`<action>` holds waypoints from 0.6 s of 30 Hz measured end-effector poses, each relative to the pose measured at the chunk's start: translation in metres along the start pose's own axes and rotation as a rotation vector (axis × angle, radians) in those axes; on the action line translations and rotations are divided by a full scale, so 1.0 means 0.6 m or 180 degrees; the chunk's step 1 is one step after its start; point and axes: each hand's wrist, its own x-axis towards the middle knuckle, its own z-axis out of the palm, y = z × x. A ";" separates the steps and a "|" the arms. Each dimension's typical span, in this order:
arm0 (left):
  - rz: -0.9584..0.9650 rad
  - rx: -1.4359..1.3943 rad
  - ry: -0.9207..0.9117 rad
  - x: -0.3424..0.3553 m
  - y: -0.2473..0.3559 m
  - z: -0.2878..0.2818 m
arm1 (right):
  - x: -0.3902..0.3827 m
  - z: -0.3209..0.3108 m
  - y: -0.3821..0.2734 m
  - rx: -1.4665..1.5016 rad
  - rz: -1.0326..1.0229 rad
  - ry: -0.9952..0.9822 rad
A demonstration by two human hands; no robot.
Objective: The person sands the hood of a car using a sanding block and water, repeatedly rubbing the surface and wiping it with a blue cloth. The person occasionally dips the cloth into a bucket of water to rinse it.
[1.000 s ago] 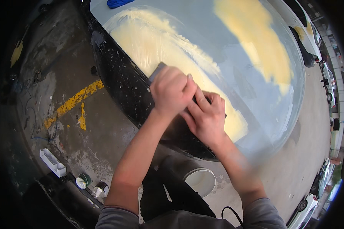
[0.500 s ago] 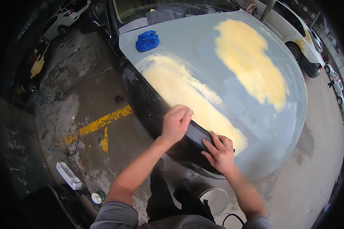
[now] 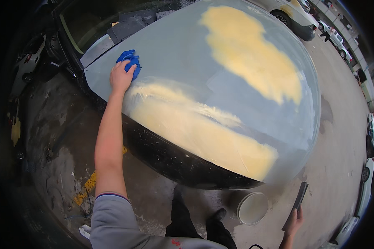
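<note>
Left hand (image 3: 121,77) closed on blue cloth (image 3: 130,61) at far left corner of car hood (image 3: 187,54); right hand (image 3: 294,219) off hood's near edge, gripping dark sanding block (image 3: 297,203), beside white bucket (image 3: 252,208)

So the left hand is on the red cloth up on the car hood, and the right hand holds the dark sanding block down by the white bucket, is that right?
Not quite: the cloth is blue, not red. The head view shows the left hand resting on it on the car hood, while the right hand holds the dark sanding block down by the white bucket.
</note>
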 end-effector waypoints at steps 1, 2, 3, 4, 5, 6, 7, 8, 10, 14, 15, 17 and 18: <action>0.0319 -0.0122 0.0042 -0.018 0.008 -0.006 | -0.025 -0.018 0.030 -0.0005 0.0136 0.0093; 0.0422 -0.0282 -0.0024 -0.058 0.047 -0.006 | -0.057 -0.025 0.035 0.0200 0.0398 0.0199; 0.0508 -0.0458 -0.0094 -0.113 0.106 -0.002 | -0.078 -0.039 0.054 0.0269 0.0581 0.0287; 0.0824 -0.0664 -0.0039 -0.156 0.162 -0.003 | -0.085 -0.033 0.092 0.0409 0.0732 0.0392; 0.1137 -0.0953 -0.0002 -0.208 0.234 0.006 | -0.103 -0.039 0.124 0.0513 0.0867 0.0568; 0.1311 -0.1163 -0.0094 -0.268 0.314 0.014 | -0.114 -0.046 0.161 0.0518 0.0881 0.0546; 0.1528 -0.1397 -0.0190 -0.316 0.399 0.011 | -0.118 -0.047 0.187 0.0549 0.0909 0.0566; 0.1667 -0.1460 -0.0388 -0.359 0.454 0.007 | -0.123 -0.024 0.169 0.0390 0.1412 0.0599; 0.1978 -0.1606 -0.0802 -0.455 0.565 0.005 | -0.110 0.031 0.090 0.0883 0.1639 0.0549; 0.2861 -0.2202 -0.1497 -0.708 0.820 0.023 | -0.123 -0.017 0.284 0.2322 0.2005 0.0863; 0.3102 -0.2292 -0.1736 -0.779 0.870 0.028 | -0.131 -0.022 0.327 0.2626 0.2171 0.0885; 0.3340 -0.2533 -0.2398 -0.941 0.949 0.045 | -0.169 -0.024 0.451 0.3352 0.2651 0.0944; 0.3315 -0.2617 -0.2774 -1.027 0.976 0.068 | -0.174 -0.018 0.506 0.3613 0.2957 0.0944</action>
